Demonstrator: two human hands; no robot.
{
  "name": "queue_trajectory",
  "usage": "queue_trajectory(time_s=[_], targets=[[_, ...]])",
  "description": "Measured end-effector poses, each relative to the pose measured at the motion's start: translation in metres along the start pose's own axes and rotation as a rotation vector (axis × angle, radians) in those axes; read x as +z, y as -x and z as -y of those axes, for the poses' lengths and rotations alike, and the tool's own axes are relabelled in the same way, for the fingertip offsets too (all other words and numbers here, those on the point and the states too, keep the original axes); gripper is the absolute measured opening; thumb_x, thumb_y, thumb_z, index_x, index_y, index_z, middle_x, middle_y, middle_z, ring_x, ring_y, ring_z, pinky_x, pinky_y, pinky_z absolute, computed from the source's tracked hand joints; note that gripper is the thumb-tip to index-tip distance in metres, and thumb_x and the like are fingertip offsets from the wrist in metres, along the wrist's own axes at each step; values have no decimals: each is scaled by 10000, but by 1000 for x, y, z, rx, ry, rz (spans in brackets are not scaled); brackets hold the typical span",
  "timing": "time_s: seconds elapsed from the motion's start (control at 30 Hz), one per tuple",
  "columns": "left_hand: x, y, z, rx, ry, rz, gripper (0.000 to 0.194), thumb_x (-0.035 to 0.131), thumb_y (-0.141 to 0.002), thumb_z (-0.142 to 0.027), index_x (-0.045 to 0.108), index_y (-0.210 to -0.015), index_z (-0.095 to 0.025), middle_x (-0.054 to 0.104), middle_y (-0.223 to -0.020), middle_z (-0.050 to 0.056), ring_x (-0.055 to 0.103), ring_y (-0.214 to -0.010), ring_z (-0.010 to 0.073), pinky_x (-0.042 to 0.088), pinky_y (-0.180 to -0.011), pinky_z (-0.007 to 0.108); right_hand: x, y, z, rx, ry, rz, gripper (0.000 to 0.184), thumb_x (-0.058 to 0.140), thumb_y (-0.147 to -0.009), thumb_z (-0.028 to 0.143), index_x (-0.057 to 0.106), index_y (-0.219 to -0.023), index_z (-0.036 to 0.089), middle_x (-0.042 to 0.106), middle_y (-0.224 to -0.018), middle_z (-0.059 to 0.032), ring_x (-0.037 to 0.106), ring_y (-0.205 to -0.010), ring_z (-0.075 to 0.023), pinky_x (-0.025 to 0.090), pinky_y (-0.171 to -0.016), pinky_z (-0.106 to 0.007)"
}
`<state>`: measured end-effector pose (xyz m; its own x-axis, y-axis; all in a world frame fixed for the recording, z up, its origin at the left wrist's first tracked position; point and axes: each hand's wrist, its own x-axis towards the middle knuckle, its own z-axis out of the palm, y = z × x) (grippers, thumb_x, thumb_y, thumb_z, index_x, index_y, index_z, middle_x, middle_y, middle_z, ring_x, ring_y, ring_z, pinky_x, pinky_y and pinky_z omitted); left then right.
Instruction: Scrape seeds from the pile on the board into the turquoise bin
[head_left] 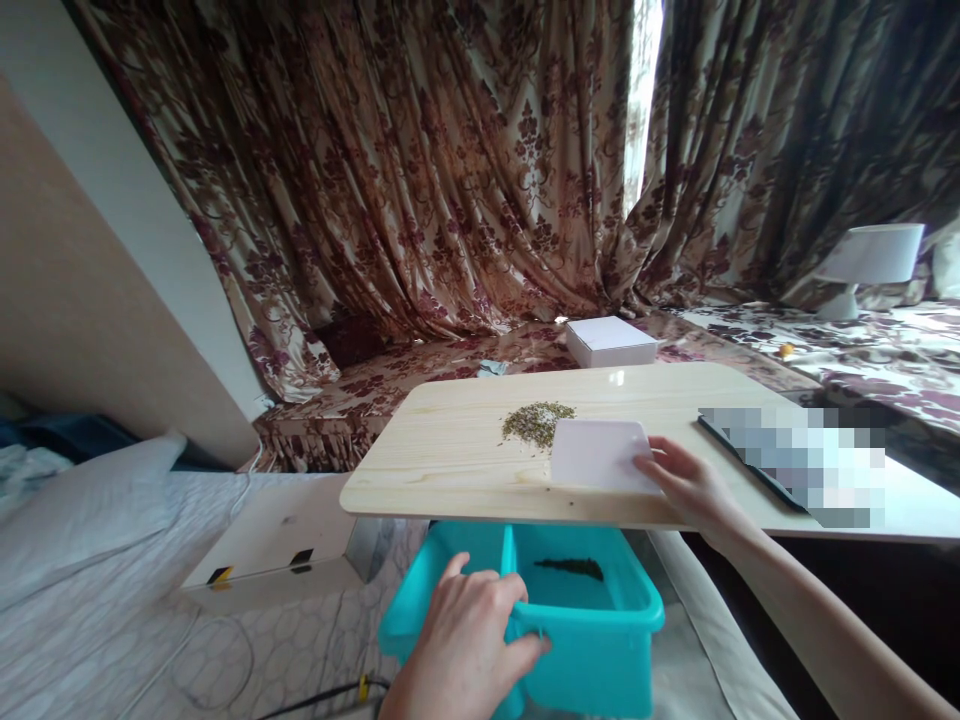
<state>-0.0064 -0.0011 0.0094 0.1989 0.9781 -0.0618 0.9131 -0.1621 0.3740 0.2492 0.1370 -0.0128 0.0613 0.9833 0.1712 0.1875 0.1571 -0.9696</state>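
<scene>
Left hand [474, 622] on rim of turquoise bin [592, 665]

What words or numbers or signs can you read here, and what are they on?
There are no words, numbers or signs I can read.
White box on the bed: a faint mark, too small to read.
Flat thing on the wooden board: blurred into squares, so nothing can be read.
</scene>
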Motion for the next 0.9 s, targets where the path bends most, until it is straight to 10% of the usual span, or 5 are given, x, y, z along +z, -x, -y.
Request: queue_trajectory(time_s=[0.3, 0.53, 0.9], targets=[[2, 1, 3, 12, 3, -6, 209, 610, -723, -410, 621, -866, -258, 646, -839, -12, 571, -894, 192, 207, -1017, 397, 3, 19, 9, 95, -55, 206, 430, 648, -614, 515, 606, -899, 197, 709, -838, -66, 649, -748, -235, 500, -594, -308], [11, -9, -16, 130, -65, 38, 223, 615, -731, -443, 632, -837, -247, 622, -806, -6, 565, -876, 186, 193, -1033, 404, -19, 4, 14, -10, -29, -82, 425, 698, -558, 499, 595, -839, 197, 711, -822, -78, 648, -766, -248, 487, -646, -326], [22, -29, -63, 333, -206, 114, 253, 584, -771, -423, 655, -851, -194, 654, -783, 47, 584, -825, 209, 247, -1014, 405, -11, 0, 6, -12, 6, -82, 333, 672, -580, 450, 550, -802, 234, 726, -760, -61, 669, -759, -256, 506, -676, -351]])
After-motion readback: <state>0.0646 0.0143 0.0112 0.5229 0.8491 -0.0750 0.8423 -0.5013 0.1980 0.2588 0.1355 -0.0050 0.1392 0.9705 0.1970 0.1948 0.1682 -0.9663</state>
